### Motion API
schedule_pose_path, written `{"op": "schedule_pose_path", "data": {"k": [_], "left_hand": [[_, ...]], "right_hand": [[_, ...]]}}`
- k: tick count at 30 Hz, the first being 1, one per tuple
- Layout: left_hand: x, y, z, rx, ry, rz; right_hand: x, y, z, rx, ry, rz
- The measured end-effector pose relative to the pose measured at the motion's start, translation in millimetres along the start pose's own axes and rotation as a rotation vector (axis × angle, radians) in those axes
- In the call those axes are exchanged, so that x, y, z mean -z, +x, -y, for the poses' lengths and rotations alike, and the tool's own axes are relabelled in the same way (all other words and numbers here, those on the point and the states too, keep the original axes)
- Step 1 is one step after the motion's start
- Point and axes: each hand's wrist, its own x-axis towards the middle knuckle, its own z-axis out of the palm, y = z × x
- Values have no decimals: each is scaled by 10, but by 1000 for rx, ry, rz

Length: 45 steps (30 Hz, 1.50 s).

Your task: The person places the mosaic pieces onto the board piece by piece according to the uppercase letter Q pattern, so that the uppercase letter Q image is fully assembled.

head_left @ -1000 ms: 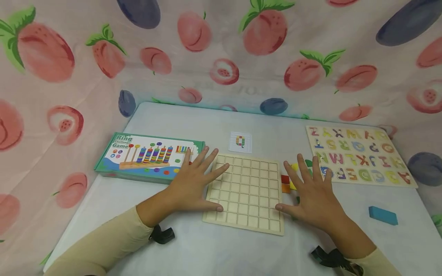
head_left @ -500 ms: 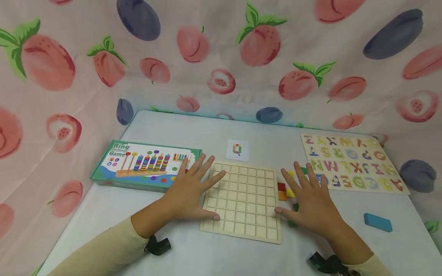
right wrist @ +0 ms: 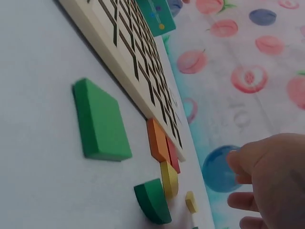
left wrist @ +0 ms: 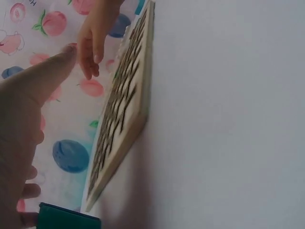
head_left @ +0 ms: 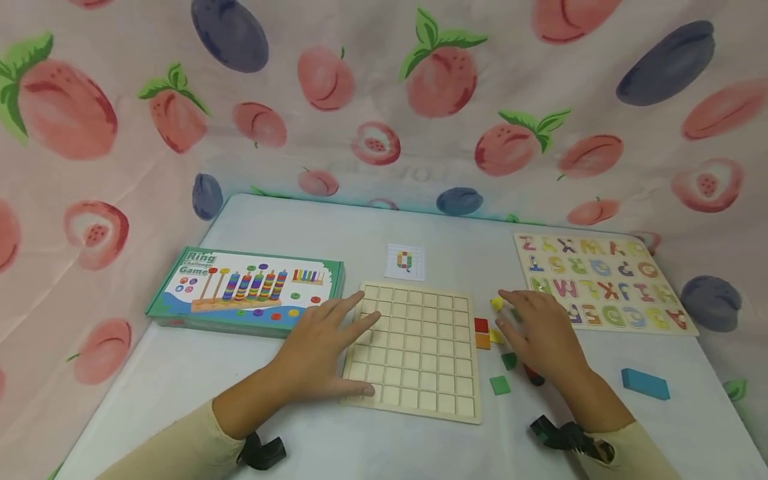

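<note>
A wooden grid board (head_left: pixel 429 347) lies flat on the white table. My left hand (head_left: pixel 318 350) is at its left edge, fingers spread, holding nothing; the left wrist view shows the thumb apart from the board. To the board's right, my right hand (head_left: pixel 549 337) hovers over small coloured blocks, its fingers slightly bent and nothing between them. Beside the board are a red block (head_left: pixel 481 325), an orange block (head_left: pixel 483 341) and a yellow piece (head_left: pixel 496 336). Nearer lie a green square block (right wrist: pixel 100 124) and a dark green rounded piece (right wrist: pixel 153 200). A small yellow piece (head_left: pixel 496 304) is near the right fingertips.
Behind the board lies a card (head_left: pixel 405 262) with a coloured block pattern. A Ring Challenge Game box (head_left: pixel 246 293) is at left. At right are an alphabet board (head_left: pixel 600 273) and a blue block (head_left: pixel 645 384). A dark red piece (head_left: pixel 534 375) is partly hidden under the right hand.
The right hand's spread fingers have drawn together and bent over the blocks, uncovering the green square. The left hand stays spread by the board. The head view has shifted slightly.
</note>
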Motion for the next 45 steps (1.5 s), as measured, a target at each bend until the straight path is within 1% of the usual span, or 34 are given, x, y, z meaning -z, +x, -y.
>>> {"op": "schedule_pose_path", "data": {"k": [2,5,7,10,15,18,23,27,32,35,39,45], "left_hand": [[-13,-45,-33,-2,-25,-33],[-20,-117,-85,-23,-81,-96],[-27,-166,-116,-35,-106,-128],[-52,-224,-144,-51,-132,-148],[-149,-292,-152,-72,-140,-128],[-195,-345,-148,-50,-136,-97],[-214,-380,-147,-3,-146,-52],[-232,-379,-139,5,-178,-29],[-280,-362,-141,-6,-225,-23],[-298,-358,-143,-15,-234,-25],[-314,-360,-133,-23,-235,-28],[-298,-359,-117,-20,-245,-2]], "right_hand": [[-25,15,-36,-25,20,0],[-62,42,-85,-58,56,3],[-85,62,-108,-79,73,6],[-115,95,-138,-97,74,12],[-141,152,-175,-113,57,27],[-152,178,-166,-120,51,46],[-157,197,-165,-139,47,80],[-160,207,-183,-152,42,104],[-159,219,-230,-111,47,105],[-154,235,-241,-90,60,105],[-150,260,-249,-82,70,122],[-153,276,-280,-74,61,134]]}}
